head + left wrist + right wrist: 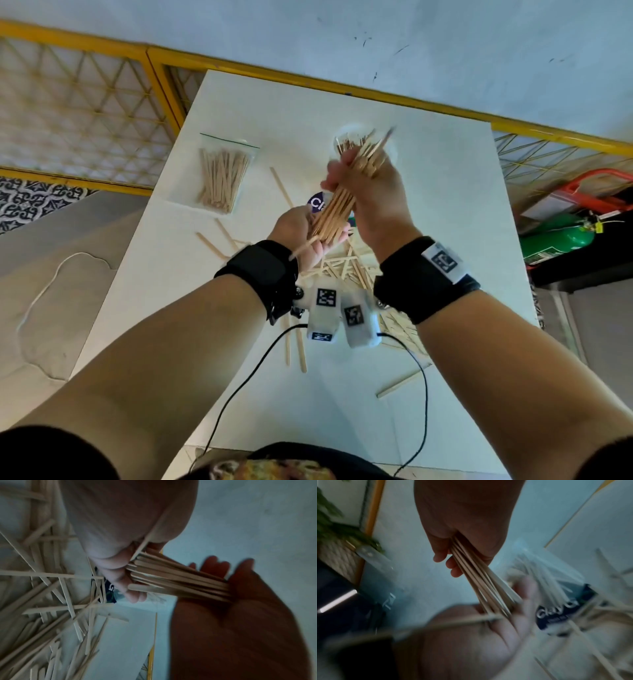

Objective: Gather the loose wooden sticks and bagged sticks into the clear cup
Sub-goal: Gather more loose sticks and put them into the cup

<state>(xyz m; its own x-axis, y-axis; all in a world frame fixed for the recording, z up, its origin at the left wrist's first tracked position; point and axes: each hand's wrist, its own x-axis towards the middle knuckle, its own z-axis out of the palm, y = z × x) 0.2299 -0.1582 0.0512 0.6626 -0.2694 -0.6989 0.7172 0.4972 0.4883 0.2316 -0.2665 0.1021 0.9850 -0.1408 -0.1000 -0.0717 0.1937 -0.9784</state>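
My right hand (pixel 356 171) grips the upper part of a bundle of wooden sticks (pixel 337 209), held slanted above the white table (pixel 462 205). My left hand (pixel 310 229) curls round the bundle's lower end; the stick ends press into its palm (pixel 471 635). Behind the hands stands the clear cup (pixel 390 154) with several sticks in it. A clear bag of sticks (pixel 224 178) lies at the far left. A second bag with a dark label (pixel 556 614) lies under the hands. Loose sticks (pixel 342 270) are scattered below my wrists.
A yellow lattice fence (pixel 85 102) runs behind and left of the table. A green cylinder (pixel 555 240) and a red frame (pixel 599 181) stand at the right. Black cables (pixel 424 394) trail over the near table edge.
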